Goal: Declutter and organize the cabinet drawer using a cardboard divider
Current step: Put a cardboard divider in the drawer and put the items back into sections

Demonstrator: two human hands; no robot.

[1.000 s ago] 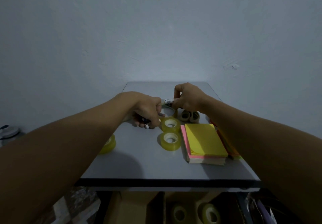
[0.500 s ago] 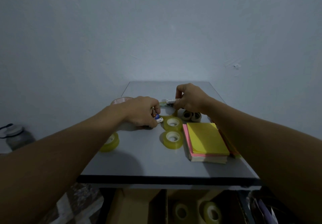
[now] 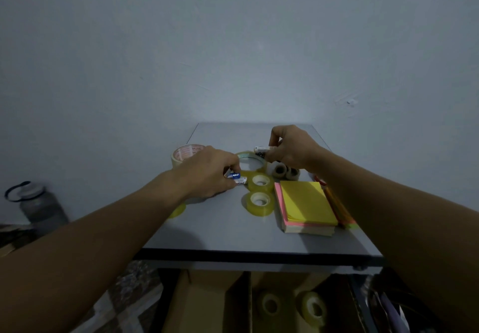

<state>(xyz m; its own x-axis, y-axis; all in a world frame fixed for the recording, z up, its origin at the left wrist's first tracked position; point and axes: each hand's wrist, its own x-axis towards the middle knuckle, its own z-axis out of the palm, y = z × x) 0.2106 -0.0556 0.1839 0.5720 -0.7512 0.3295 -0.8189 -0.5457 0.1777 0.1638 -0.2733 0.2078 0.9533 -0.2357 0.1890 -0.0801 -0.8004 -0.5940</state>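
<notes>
The left hand [image 3: 207,174] is closed on two batteries [image 3: 234,176], pinched side by side at the fingertips just above the desk [image 3: 220,234]. Their long axes run left to right, with the free ends toward the right. The right hand [image 3: 291,148] grips a third battery [image 3: 261,149] clear of the desk. It is about level, also lying left to right, its free end pointing left toward the other hand. A dark shape just under it may be another cell; I cannot tell.

Around the hands the desk carries a wide clear roll [image 3: 250,156], two yellow rolls [image 3: 260,181], a printed roll [image 3: 186,152], two pale rolls [image 3: 280,170], a notepad [image 3: 305,203] and pencils [image 3: 337,208] just beside it.

Below the front edge the drawer [image 3: 361,304] stands open with the divider [image 3: 237,304] in place. Two stored rolls [image 3: 269,305] lie in the compartment right of its upright wall. The compartment to the left shows only cardboard in the part in view.

I judge the job well short of half done: the divider is fitted and sorting has begun, but the batteries, most of the tape and the paper are not yet put away.
</notes>
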